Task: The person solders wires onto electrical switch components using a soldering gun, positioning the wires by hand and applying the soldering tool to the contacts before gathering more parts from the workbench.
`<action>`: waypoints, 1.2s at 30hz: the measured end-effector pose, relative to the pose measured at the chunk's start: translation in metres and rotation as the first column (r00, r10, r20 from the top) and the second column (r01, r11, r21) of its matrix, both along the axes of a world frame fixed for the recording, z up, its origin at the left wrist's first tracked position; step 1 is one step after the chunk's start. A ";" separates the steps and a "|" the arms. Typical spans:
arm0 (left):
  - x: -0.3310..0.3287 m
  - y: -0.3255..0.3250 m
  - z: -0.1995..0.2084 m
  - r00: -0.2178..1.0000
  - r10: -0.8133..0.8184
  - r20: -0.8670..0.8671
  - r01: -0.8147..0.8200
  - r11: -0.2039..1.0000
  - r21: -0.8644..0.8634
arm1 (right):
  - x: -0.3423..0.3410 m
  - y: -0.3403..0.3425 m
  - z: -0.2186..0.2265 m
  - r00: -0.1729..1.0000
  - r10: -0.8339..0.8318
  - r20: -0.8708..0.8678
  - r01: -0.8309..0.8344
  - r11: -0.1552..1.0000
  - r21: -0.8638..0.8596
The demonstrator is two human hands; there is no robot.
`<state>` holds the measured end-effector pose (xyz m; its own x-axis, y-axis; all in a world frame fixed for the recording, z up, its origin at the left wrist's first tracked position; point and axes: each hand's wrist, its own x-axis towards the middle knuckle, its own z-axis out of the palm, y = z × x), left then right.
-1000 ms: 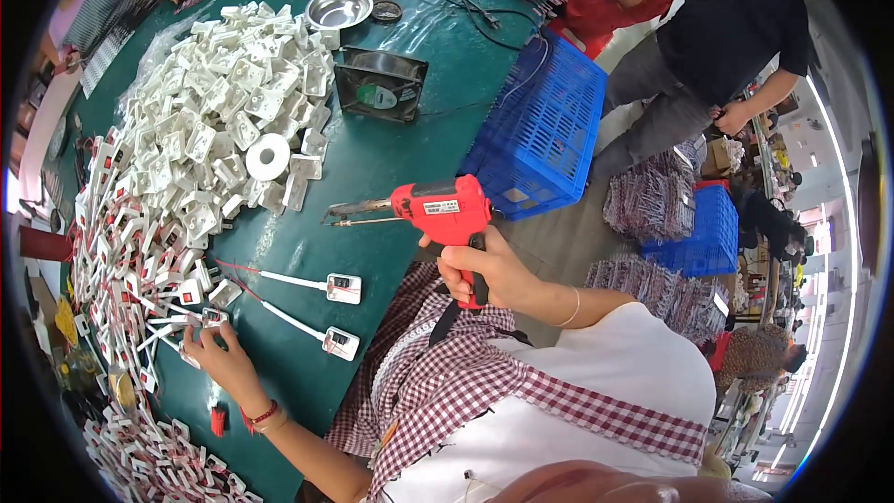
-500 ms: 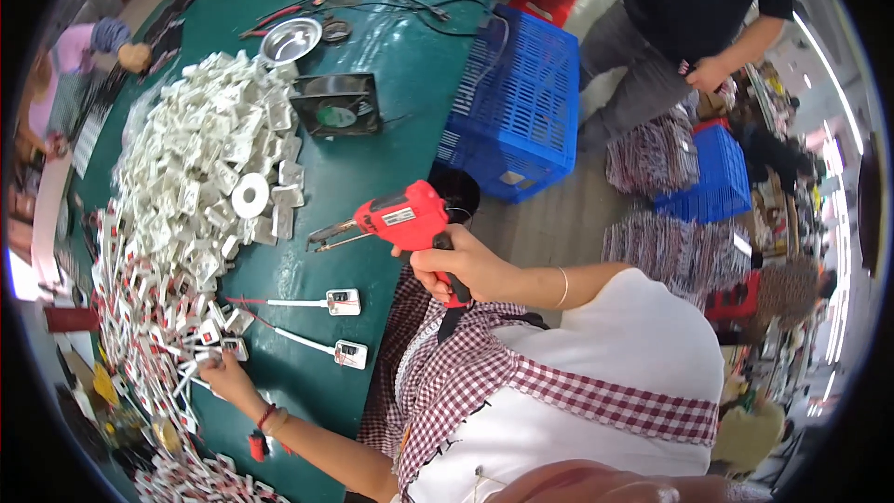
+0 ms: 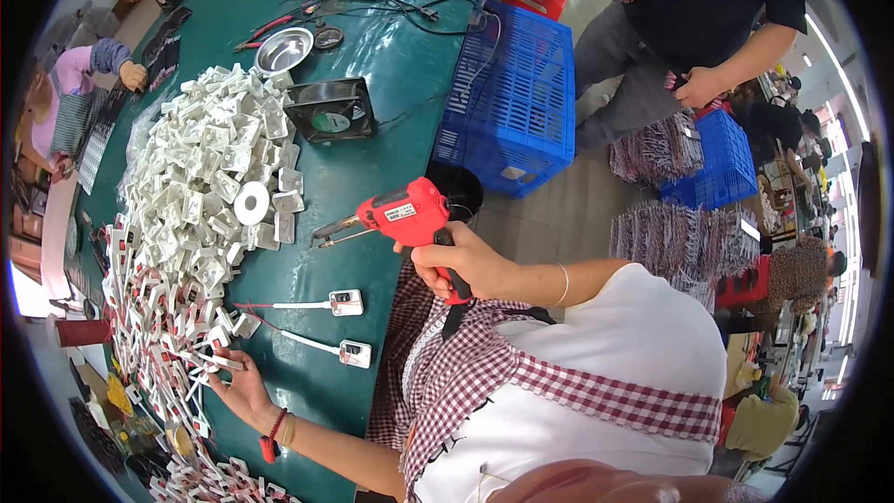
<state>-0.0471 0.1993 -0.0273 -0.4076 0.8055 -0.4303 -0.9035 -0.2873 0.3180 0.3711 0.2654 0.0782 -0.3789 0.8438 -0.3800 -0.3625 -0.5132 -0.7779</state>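
Note:
My right hand is wrapped round the grip of a red soldering gun. The gun's thin metal tip points left over the green table. At the pile's edge my left hand, palm turned up, pinches a small white plastic case between thumb and fingers. Beside it spreads a heap of white cases with wires. Two more wired cases, an upper one and a lower one, lie apart near the table edge, their leads pointing toward the heap.
A mound of bare white housings fills the table's left, with a white ring on it. Behind stand a black fan, a steel bowl and tangled cables. A blue crate adjoins the table; another person stands beyond it.
My left hand has turned from reaching into the heap to palm up, now with a white case between its fingers. The soldering gun has stayed nearly still.

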 end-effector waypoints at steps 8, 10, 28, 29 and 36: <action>-0.023 0.009 -0.036 0.985 -0.059 0.161 0.038 0.990 0.134 | -0.002 -0.003 0.001 1.000 0.013 0.001 -0.013 1.000 -0.010; -0.019 0.014 -0.038 0.980 -0.081 0.182 0.038 0.973 0.226 | -0.002 -0.003 -0.001 1.000 0.018 0.002 -0.018 1.000 -0.003; 0.060 -0.014 0.032 0.446 -0.300 -0.843 -0.176 0.894 -0.411 | -0.008 0.001 -0.004 1.000 0.003 -0.026 -0.004 0.999 -0.038; 0.070 -0.022 0.035 0.407 -0.324 -0.854 -0.206 0.878 -0.432 | -0.009 0.004 -0.005 1.000 0.020 0.000 -0.020 1.000 -0.018; 0.124 -0.048 0.030 0.243 -0.557 -0.794 -0.114 0.797 -0.594 | -0.005 0.006 -0.016 0.996 0.076 0.036 -0.077 0.997 0.027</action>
